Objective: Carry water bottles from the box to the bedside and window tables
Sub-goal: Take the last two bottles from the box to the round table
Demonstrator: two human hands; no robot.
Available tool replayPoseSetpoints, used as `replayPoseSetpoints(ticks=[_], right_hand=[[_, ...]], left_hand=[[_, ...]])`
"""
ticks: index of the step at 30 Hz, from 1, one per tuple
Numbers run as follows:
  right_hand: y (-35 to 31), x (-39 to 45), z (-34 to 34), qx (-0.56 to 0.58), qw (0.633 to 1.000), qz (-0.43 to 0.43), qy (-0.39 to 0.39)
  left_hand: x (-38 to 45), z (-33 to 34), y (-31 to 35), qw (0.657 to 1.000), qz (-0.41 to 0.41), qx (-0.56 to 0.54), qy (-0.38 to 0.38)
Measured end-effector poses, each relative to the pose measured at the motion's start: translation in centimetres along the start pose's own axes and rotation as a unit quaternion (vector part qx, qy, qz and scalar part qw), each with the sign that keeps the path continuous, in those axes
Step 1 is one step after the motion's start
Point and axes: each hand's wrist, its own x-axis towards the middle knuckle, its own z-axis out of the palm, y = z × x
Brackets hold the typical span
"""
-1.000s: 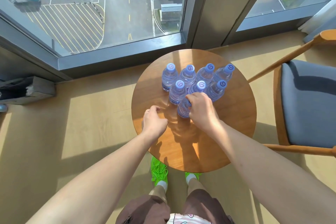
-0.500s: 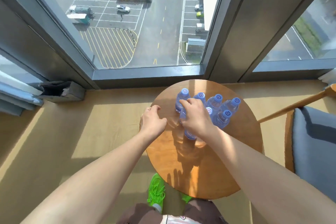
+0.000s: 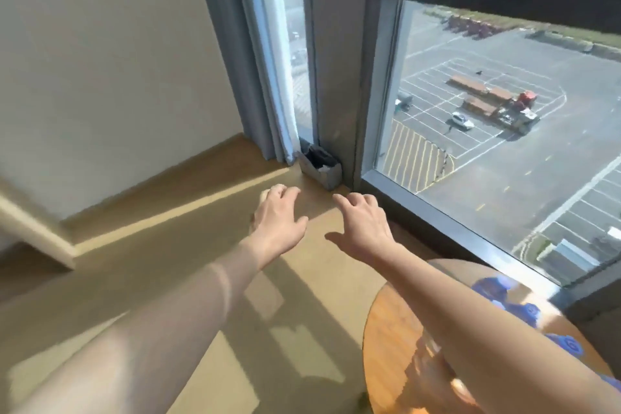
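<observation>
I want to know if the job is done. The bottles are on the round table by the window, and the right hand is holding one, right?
Not quite. In the head view the right hand is empty, fingers spread. The bottles do stand on the round table by the window.

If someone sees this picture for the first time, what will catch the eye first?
Two bare arms reach forward, the left hand and right hand open and empty above the wooden floor. At the lower right, blurred blue-capped water bottles stand on a round wooden table. Behind, a tall window looks down on a parking lot.
</observation>
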Motion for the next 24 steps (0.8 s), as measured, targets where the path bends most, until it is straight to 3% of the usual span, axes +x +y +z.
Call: replayPoseSetpoints(ticks=[4, 10, 17, 24], right_hand=[[-11.3, 1.6, 0.1, -0.021, 0.993, -0.119, -0.008], [-31.7, 0.2, 1.9, -0.029, 0.959, -0.28, -0.017], [-56.3, -7.4, 7.5, 0.001, 0.903, -0.425, -0.062], [-75.7, -16.8, 13.1, 0.015, 0.829, -0.548, -0.11]], left_hand=[[-4.7, -7.6, -9.0, 0.993, -0.064, 0.058, 0.079], [-15.8, -17.6, -24.4, 0.963, -0.199, 0.044, 0.178], [-33.2, -26.1, -41.8, 0.907, -0.339, 0.081, 0.236], [-50.0, -30.9, -53.3, 0.838, -0.477, 0.115, 0.24]])
